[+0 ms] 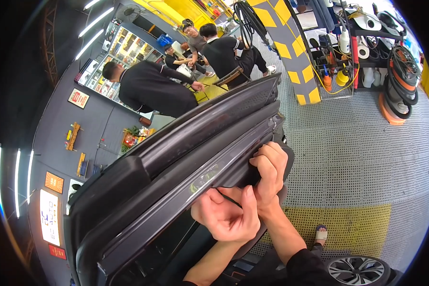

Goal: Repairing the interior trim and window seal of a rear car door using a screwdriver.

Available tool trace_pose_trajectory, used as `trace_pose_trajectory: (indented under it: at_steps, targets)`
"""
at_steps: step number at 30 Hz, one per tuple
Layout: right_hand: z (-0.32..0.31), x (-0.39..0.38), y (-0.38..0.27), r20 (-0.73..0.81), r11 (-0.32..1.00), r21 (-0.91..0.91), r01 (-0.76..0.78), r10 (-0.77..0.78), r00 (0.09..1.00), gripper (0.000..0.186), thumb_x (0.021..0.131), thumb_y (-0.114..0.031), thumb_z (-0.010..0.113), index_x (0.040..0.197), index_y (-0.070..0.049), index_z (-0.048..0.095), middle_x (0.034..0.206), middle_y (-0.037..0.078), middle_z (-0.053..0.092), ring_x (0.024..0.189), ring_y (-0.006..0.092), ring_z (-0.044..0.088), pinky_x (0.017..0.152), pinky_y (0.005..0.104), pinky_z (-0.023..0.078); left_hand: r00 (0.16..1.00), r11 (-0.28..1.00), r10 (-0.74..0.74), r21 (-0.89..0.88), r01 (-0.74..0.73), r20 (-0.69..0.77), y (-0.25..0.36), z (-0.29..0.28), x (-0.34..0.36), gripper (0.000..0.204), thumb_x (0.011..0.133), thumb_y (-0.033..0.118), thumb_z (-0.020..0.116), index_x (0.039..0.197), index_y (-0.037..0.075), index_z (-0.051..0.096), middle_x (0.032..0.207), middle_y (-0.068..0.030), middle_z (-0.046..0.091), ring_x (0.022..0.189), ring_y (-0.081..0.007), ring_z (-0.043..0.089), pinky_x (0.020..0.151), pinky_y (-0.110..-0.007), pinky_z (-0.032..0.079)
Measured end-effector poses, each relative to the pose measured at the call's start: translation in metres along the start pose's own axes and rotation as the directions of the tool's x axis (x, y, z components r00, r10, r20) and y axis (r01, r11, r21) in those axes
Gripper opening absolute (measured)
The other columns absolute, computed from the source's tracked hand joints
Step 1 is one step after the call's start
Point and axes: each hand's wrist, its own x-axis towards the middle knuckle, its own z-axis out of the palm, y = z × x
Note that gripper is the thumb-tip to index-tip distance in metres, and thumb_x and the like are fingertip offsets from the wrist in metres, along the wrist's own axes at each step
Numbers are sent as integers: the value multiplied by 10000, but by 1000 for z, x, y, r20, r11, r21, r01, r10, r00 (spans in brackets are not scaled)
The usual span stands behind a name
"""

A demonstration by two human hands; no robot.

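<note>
We are seeing a smooth, glossy door strip (195, 186), a matt cloth sleeve (309, 269) and rough, plastic-looking flooring (341, 162).

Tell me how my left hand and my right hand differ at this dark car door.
Your left hand is lower in the picture, while your right hand is higher and farther right, nearer one end of the car door. The left hand's thumb stands upward; the right hand shows folded fingers with knuckles uppermost. Both hands are bare, with fingers bent, close together at the door.
</note>
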Motion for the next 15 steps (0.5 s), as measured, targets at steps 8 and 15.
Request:
trace_pose_trajectory:
  at_steps: [8, 15]
  targets:
    - [4, 6, 4, -46, 997, 60, 42, -40, 998, 593, 671, -350, 859, 1051, 10, 581, 1035, 183, 586, 956, 369, 575, 854, 483, 477, 1000, 999, 8, -54, -7, 23, 2, -2, 3, 855, 862, -51, 714, 1550, -119, 210, 1545, -271, 290, 1471, -393, 330, 1208, -480, 324]
    - [-8, 6, -17, 48, 987, 27, -156, 155, 987, 641, 709, -375, 875, 1125, 27, 599, 1143, 197, 577, 1091, 389, 566, 926, 485, 485, 993, 1000, -24, 21, 22, 115, 6, -21, 2, 829, 859, -32, 710, 1529, -149, 236, 1520, -292, 313, 1444, -406, 371, 1193, -477, 351]
